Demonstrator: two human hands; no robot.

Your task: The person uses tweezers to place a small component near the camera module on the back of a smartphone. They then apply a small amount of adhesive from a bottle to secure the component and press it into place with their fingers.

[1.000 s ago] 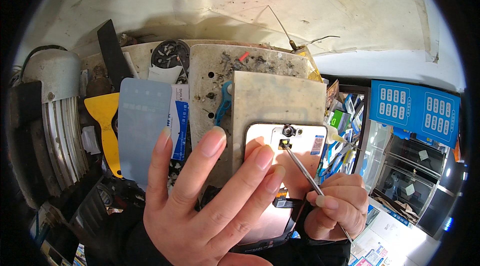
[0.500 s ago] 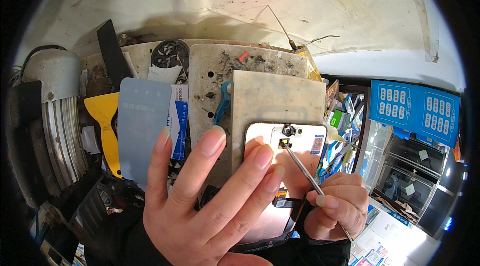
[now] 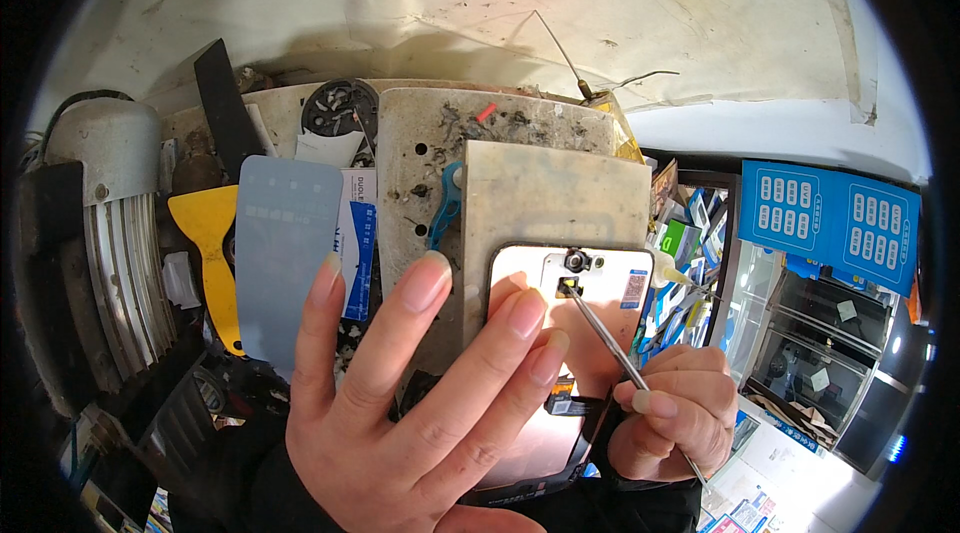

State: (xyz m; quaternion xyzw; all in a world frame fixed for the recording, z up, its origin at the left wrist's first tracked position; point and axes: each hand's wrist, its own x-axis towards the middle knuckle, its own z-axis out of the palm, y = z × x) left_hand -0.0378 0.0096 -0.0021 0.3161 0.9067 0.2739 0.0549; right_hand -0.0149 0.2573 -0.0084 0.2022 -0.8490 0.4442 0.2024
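An opened smartphone (image 3: pixel 610 358) with a pale pink inner side lies tilted toward me, its upper end on a beige board (image 3: pixel 560 193). My left hand (image 3: pixel 430 403) is spread open over its left side, fingertips on or just above it. In my right hand (image 3: pixel 680 413), thumb and fingers pinch a thin silver metal tool (image 3: pixel 610 341). Its pointed tip meets a small opening (image 3: pixel 569 287) with a yellow-white part, just below the round camera module (image 3: pixel 577 261). A black and orange flex connector (image 3: pixel 565 399) shows lower on the phone. My left hand hides the phone's lower left.
Left of the board are a yellow scraper (image 3: pixel 208 243), a grey plate (image 3: pixel 285 253) and a blue-handled tool (image 3: pixel 446 208). A ribbed lamp-like device (image 3: pixel 115 203) stands far left. A white-tipped bottle (image 3: pixel 667 270) and many small packets (image 3: pixel 690 233) lie right.
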